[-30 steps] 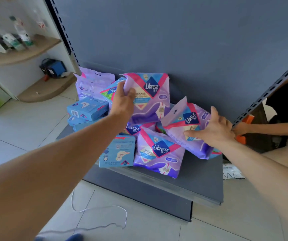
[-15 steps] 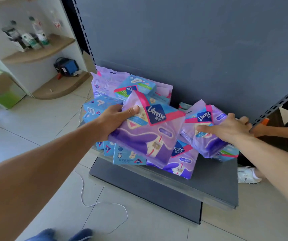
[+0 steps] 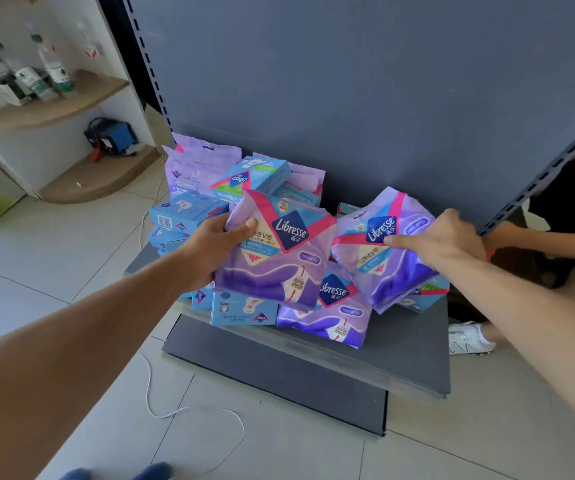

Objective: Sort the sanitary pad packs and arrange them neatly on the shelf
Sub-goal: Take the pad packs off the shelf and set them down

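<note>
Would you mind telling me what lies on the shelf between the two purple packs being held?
In the head view, a third purple pack lies flat below the gap between the left-hand pack and right-hand pack.

Left hand (image 3: 218, 245) is gripping a purple Libresse pack (image 3: 275, 251) by its upper left corner, thumb lying across the front, holding it tilted above the pile. Right hand (image 3: 442, 239) is holding a second purple Libresse pack (image 3: 383, 251) by its right side, thumb pointing across the front. A third purple pack (image 3: 327, 311) is lying flat on the grey shelf (image 3: 414, 355), and blue Libresse boxes (image 3: 189, 211) are sitting stacked at the left. A white cord (image 3: 189, 410) is trailing over the tiled floor (image 3: 54, 258).
</note>
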`<action>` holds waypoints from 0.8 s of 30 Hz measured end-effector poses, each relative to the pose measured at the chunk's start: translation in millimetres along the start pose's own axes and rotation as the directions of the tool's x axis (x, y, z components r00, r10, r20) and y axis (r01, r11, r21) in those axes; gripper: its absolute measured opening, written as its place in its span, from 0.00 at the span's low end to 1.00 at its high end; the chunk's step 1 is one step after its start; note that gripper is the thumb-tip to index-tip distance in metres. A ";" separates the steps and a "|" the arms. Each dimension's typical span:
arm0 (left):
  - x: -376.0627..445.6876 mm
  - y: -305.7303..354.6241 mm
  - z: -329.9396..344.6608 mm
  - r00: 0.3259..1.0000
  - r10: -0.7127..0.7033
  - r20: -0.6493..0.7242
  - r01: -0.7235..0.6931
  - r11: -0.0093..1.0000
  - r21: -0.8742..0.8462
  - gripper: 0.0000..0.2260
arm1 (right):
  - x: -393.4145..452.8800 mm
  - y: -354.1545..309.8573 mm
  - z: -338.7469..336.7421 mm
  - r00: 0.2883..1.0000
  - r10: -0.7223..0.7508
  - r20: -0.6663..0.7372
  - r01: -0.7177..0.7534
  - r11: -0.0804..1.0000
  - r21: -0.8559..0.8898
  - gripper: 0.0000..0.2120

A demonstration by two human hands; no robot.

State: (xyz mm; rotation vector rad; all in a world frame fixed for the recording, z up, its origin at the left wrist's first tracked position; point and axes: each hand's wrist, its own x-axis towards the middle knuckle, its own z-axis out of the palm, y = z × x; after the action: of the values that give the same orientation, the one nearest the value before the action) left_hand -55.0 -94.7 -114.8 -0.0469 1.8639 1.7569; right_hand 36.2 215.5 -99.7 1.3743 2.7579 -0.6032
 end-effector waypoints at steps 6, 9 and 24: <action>1.6 -4.7 3.9 1.000 0.020 -0.009 -0.020 1.000 -0.016 0.08 | -7.6 -4.6 -1.3 0.999 -0.043 -0.004 0.043 0.999 0.020 0.48; -1.3 -5.0 8.2 0.999 0.032 -0.007 -0.032 0.999 -0.041 0.08 | -7.0 -6.3 -1.7 0.998 -0.060 0.015 0.059 0.998 0.024 0.47; -10.9 -6.8 16.2 0.999 0.041 -0.031 -0.045 0.990 -0.131 0.09 | -38.0 33.6 -22.7 0.935 -0.127 0.332 -0.286 0.286 0.914 0.28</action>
State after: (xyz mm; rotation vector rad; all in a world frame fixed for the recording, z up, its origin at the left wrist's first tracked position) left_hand -37.0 -84.4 -115.9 -0.0828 1.7781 1.9164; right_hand 89.2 212.2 -83.5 1.1893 1.8472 -2.5124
